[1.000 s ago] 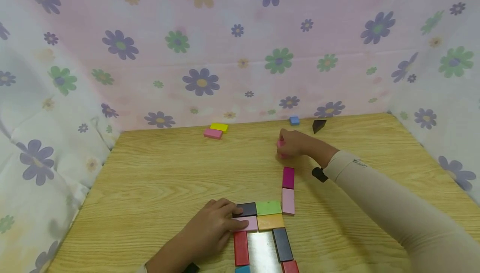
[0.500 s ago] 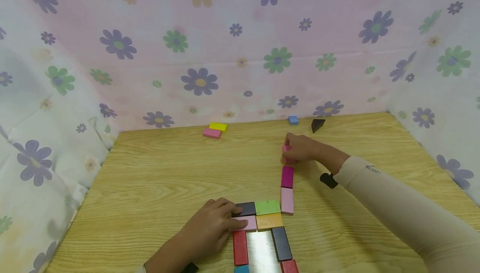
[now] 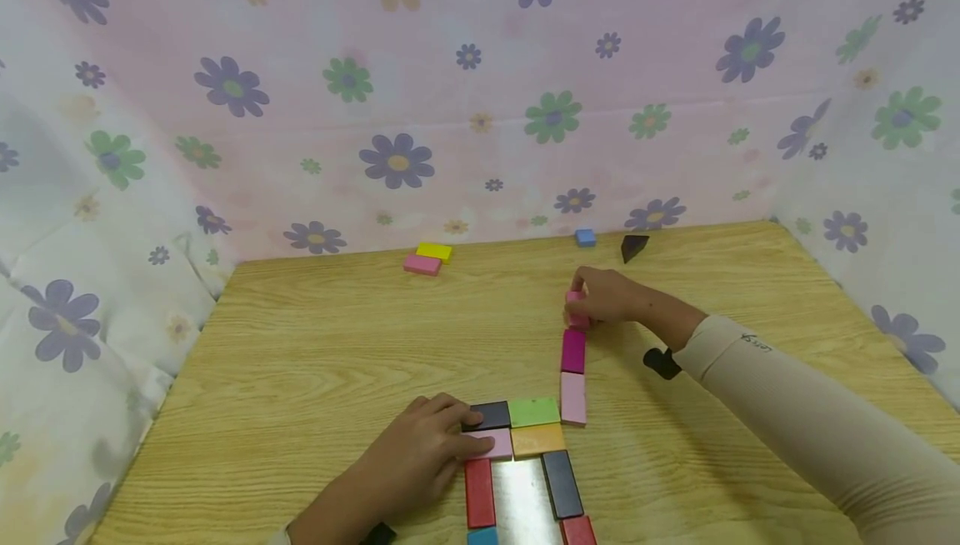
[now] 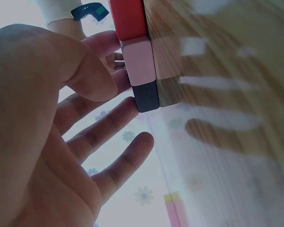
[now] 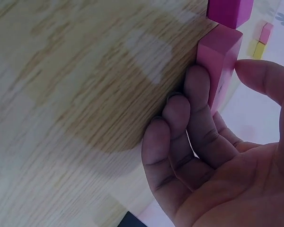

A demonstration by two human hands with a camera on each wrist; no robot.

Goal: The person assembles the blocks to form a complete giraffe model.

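Note:
My right hand [image 3: 609, 297] holds a pink block [image 5: 221, 56] between thumb and fingers, flat on the table. The block's near end meets a magenta block [image 3: 573, 351], and a light pink block [image 3: 573, 399] continues that line towards me. My left hand [image 3: 420, 453] rests its fingertips on a black block [image 3: 491, 415] and a pale pink block [image 3: 495, 444], its fingers fairly straight. Right of these lie a green block [image 3: 534, 412] and an orange block [image 3: 537, 439]. Below them run a red block [image 3: 480, 493] and a dark grey block [image 3: 562, 485].
At the back of the wooden table [image 3: 322, 345] lie a yellow block [image 3: 434, 252], another pink block [image 3: 422, 265], a blue block [image 3: 585, 237] and a dark brown wedge-shaped block [image 3: 633, 247]. A blue block [image 3: 483, 537] and a red block [image 3: 578, 531] show at the bottom edge. Flowered cloth surrounds the table.
My right hand has brought the pink block right and towards me, up to the far end of the magenta block. The left hand stays in place on its blocks.

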